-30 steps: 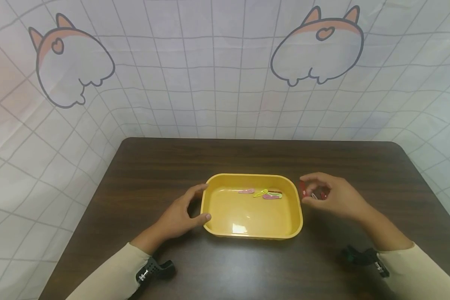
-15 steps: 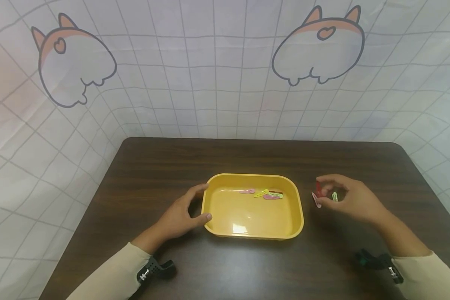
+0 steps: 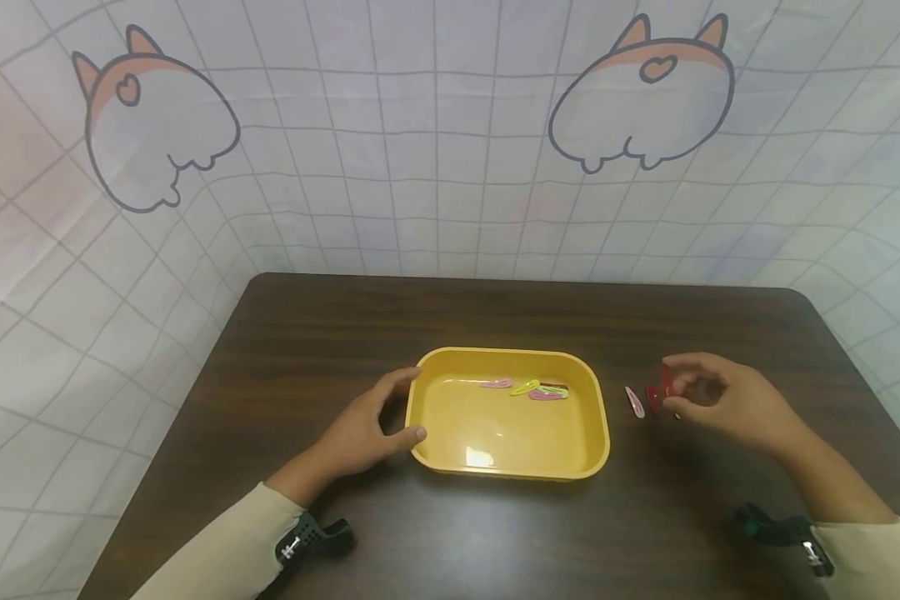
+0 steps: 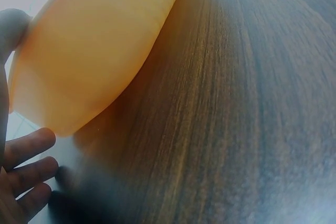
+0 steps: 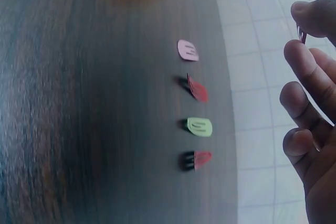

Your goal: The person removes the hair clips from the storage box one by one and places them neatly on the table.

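Observation:
My left hand (image 3: 367,425) is spread against the left end of a yellow plastic tray (image 3: 506,477). Its thumb and a finger touch the rim, while the other fingers are loose in the left wrist view. Inside the tray lie a pink snap hair clip (image 3: 497,383), a yellow clip (image 3: 525,387) and a small overlapping group. Right of the tray, my right hand (image 3: 735,408) pinches a red hair clip (image 3: 667,382) between thumb and fingertip above the table. Below it lie a pink clip (image 5: 188,50), a red clip (image 5: 197,88), a green clip (image 5: 199,127) and another red clip (image 5: 202,159).
The dark wood table (image 3: 345,325) carries the tray and loose clips. Its back edge meets a white gridded curtain (image 3: 450,167) with cartoon animal prints. Dark straps with cameras sit on both wrists.
My right hand has moved to the right, away from the tray, with the red clip pinched. The pink clip on the table has come into plain view. The left hand stays at the tray.

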